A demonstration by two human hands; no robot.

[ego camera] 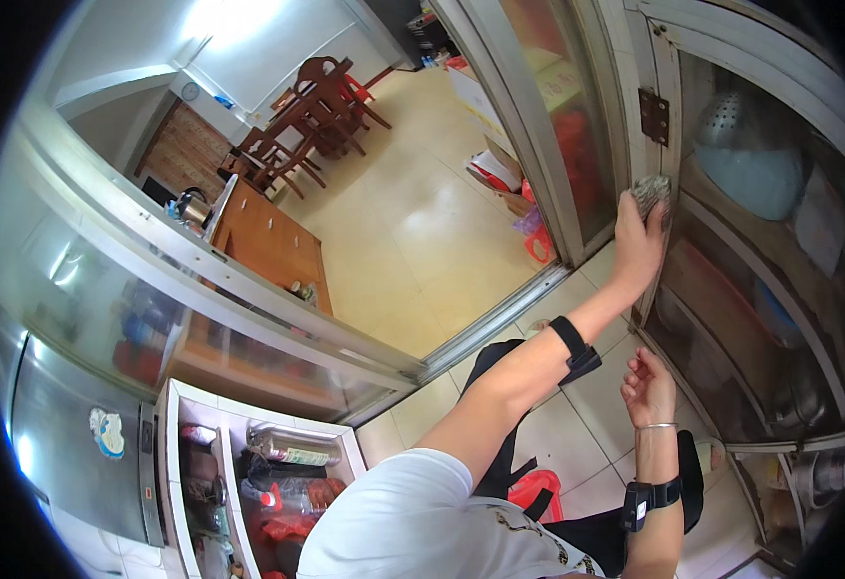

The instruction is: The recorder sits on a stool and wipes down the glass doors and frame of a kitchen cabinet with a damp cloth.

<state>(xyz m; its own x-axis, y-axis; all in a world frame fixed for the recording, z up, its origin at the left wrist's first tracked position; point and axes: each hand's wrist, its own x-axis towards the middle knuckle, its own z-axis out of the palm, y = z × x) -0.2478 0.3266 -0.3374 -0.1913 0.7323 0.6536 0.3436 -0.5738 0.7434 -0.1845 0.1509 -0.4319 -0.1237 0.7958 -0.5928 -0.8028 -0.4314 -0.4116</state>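
Observation:
My left hand grips a crumpled grey-green scrubbing cloth or pad and presses it to the pale frame post of a cabinet, below a rusty hinge. Its arm stretches across from the white sleeve, a black strap around the forearm. Lower down, my right hand hangs beside the cabinet with loosely curled fingers and nothing visible in it. A bangle and a black wrist device are on that arm. Behind the cabinet's glass stand a perforated metal colander and a light-blue bowl.
A sliding-door track crosses the tiled floor. Beyond it are a wooden table with chairs and a wooden cabinet. Tiled shelves with bottles stand at lower left, by a metallic refrigerator. A red plastic stool is beneath me.

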